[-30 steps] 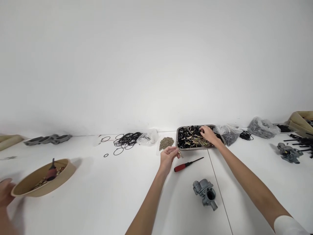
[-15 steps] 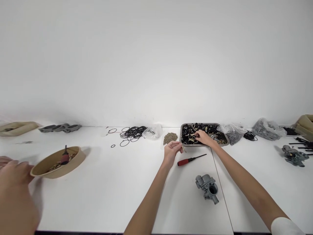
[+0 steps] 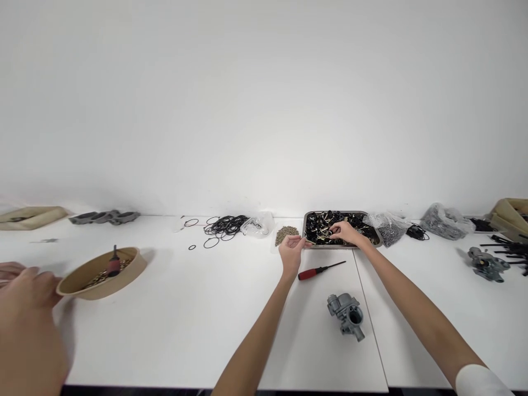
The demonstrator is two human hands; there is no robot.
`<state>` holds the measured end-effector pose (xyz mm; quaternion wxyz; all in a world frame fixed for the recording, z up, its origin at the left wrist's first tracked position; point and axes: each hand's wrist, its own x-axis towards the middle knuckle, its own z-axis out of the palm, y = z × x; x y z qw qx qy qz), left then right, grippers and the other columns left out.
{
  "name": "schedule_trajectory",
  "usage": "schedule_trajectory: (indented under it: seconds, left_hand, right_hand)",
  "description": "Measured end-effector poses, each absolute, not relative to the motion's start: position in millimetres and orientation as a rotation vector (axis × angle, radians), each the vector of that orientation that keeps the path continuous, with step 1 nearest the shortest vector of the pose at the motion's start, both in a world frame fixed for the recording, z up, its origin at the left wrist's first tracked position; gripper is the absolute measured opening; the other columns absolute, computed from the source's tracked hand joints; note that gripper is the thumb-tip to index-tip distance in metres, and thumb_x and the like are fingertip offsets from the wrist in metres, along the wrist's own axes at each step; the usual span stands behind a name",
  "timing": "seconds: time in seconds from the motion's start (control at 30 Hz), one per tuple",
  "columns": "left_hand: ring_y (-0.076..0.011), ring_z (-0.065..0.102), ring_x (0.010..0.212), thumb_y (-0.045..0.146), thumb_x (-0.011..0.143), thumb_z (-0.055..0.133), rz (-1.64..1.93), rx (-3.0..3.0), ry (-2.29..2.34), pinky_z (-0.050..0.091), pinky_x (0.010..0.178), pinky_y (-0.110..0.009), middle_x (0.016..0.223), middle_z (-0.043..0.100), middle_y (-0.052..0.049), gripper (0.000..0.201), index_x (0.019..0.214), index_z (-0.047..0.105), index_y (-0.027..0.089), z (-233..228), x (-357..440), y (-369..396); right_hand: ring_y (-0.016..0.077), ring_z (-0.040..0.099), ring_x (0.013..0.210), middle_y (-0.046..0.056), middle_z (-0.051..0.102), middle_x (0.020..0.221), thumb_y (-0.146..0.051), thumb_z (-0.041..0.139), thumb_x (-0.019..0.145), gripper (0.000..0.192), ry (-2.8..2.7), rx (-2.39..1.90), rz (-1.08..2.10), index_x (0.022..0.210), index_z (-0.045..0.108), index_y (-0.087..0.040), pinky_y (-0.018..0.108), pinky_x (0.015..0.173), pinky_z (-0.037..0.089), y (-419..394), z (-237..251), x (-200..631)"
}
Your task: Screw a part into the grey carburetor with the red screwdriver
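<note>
The right hand (image 3: pixel 345 232) reaches into the metal tray (image 3: pixel 307 246) of black and brass small parts (image 3: pixel 325 226), its fingers curled down among them; whether it has pinched one yet is too small to tell. The left hand (image 3: pixel 292 250) hovers just in front of the tray's near left corner, fingers drawn together on a small brass piece. To do the picking well, I judge it best to single out one part with thumb and forefinger rather than rake the heap, and to keep the left hand close by the tray rim. In front of the tray lies a red-handled screwdriver (image 3: pixel 319 270), and nearer still a grey carburetor body (image 3: pixel 347 316). Far left of the tray, another person's hand (image 3: pixel 27 286) touches a brown bowl (image 3: pixel 103 272). Compared with half a second ago, the left hand has moved closer to the tray's corner, while the right hand has stayed among the parts.
</note>
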<state>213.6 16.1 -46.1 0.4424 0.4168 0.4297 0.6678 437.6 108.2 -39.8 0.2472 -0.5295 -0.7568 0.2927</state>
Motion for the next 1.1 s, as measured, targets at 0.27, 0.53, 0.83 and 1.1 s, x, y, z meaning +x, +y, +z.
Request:
schedule_trajectory:
  seconds: [0.27, 0.53, 0.83, 1.1]
  left_hand:
    - [-0.0134, 0.058, 0.073, 0.009, 0.071, 0.069, 1.558, 1.491, 1.137, 0.052, 0.073, -0.031, 0.102, 0.064, -0.008, 0.019, 0.088, 0.069, 0.018, -29, 258, 37]
    - [-0.0199, 0.063, 0.097, 0.016, 0.077, 0.072, 1.360, 1.950, 0.888, 0.055, 0.082, -0.032, 0.118, 0.061, -0.009, 0.045, 0.121, 0.064, 0.025, -20, 266, -12]
    - [-0.0229, 0.062, 0.101, 0.030, 0.082, 0.071, 1.476, 2.026, 0.911, 0.053, 0.084, -0.036, 0.115, 0.062, -0.012, 0.027, 0.107, 0.065, 0.021, -36, 254, -44]
    - [-0.0160, 0.062, 0.081, 0.035, 0.066, 0.081, 1.419, 1.573, 1.022, 0.047, 0.061, -0.025, 0.107, 0.066, -0.009, 0.034, 0.087, 0.060, 0.018, -37, 244, -72]
  right_hand:
    - [0.0202, 0.063, 0.082, 0.006, 0.070, 0.079, -0.028, 0.088, 0.060, 0.037, -1.754, -1.384, 0.920, 0.091, 0.076, -0.011, 0.032, 0.077, 0.049, 77, -13, 464]
    - [0.0143, 0.061, 0.069, 0.006, 0.067, 0.079, -0.045, 0.091, 0.058, 0.050, -1.452, -1.098, 1.403, 0.090, 0.071, -0.011, 0.030, 0.067, 0.052, 16, 1, 455]
    - [0.0093, 0.051, 0.063, 0.006, 0.068, 0.082, -0.057, 0.088, 0.057, 0.058, -1.309, -0.996, 1.499, 0.091, 0.075, -0.013, 0.025, 0.058, 0.039, -30, -13, 419]
    - [0.0110, 0.049, 0.062, 0.002, 0.062, 0.068, -0.053, 0.081, 0.070, 0.041, -1.511, -0.992, 1.531, 0.080, 0.076, -0.014, 0.026, 0.057, 0.035, -51, 0, 418]
